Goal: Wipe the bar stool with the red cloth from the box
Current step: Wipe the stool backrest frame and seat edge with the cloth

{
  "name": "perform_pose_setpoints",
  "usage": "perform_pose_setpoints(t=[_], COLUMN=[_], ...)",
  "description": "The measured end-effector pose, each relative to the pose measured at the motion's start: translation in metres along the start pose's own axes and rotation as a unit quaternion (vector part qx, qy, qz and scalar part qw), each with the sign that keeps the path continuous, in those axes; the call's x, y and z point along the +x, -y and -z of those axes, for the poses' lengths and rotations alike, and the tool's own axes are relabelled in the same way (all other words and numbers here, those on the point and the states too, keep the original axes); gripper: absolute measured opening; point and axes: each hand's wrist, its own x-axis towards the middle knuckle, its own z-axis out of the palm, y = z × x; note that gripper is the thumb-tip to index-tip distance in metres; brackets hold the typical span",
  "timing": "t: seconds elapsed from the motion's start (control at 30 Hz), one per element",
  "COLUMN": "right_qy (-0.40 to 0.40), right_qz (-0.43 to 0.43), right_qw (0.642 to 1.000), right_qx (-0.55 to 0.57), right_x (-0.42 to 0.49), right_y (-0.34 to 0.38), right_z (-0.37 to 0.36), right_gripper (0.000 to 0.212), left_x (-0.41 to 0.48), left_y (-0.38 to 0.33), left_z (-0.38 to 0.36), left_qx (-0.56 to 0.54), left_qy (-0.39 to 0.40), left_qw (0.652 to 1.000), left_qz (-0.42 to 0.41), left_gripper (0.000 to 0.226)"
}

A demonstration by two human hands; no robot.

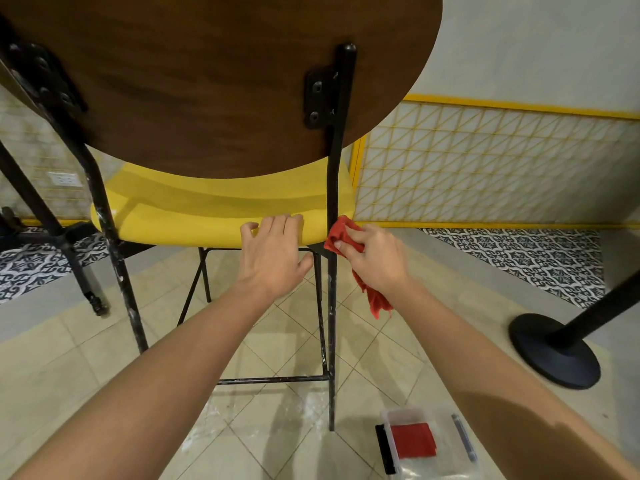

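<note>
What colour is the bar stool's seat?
The seat is bright yellow, clearest in the head view.

Red cloth [341, 233], yellow seat [207, 209], brown backrest [207, 81], black frame [331, 306], black-and-white ornamental tiles [519, 254], yellow lattice panel [485, 161]
</note>
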Motion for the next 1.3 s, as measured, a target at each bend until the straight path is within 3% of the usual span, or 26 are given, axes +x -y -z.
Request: perform_pose_setpoints(t=[0.1, 0.23, 0.37, 0.53, 0.67, 0.83, 0.93, 1.07, 1.3], right_qy=[0.001, -0.052, -0.021, -0.047, -0.107, -0.026, -0.03, -0.228, -0.119], right_qz=[0.01, -0.02, -0.024, -0.022, -0.063, -0.069, -0.054, 0.06, 0.168], right_qw=[1.0, 0.998, 0.998, 0.997, 0.992, 0.993, 0.993, 0.971, 0.969], right_qx=[-0.029, 0.026, 0.063, -0.063, -0.022, -0.092, -0.099, -0.031, -0.136], right_x=[0.003, 0.011, -0.007, -0.005, -0.004, -0.027, -0.033, -0.019, -0.032], right_y=[-0.005, -0.002, -0.004, -0.006, 0.009, -0.002, -0.007, 0.006, -0.012], right_z=[0.004, 0.008, -0.006, 0.001, -0.004, -0.027, -0.024, -0.016, -0.027], right_gripper=[0.036, 0.037, 0.038, 0.039, 0.042, 0.041, 0.037, 0.031, 0.03], left_x=[-0.001, -0.002, -0.004, -0.009, -0.011, -0.02, -0.028, -0.032, -0.04], left_y=[0.001, 0.003, 0.001, -0.002, 0.0, 0.001, 0.004, 0.006, 0.01], left_z=[-0.002, -0.003, -0.004, -0.008, -0.011, -0.016, -0.02, -0.024, -0.025], left_qx=[0.001, -0.005, -0.01, 0.0, 0.0, -0.008, -0.001, 0.019, 0.003], left_qy=[-0.002, -0.006, -0.017, -0.007, -0.001, -0.022, -0.025, -0.026, -0.041], left_qw=[1.0, 1.0, 1.0, 1.0, 1.0, 1.0, 0.999, 0.999, 0.998], left_qz=[-0.004, -0.011, -0.008, -0.005, 0.005, -0.006, -0.022, -0.04, -0.057], left_gripper=[0.058, 0.056, 0.054, 0.058, 0.06, 0.061, 0.061, 0.064, 0.061])
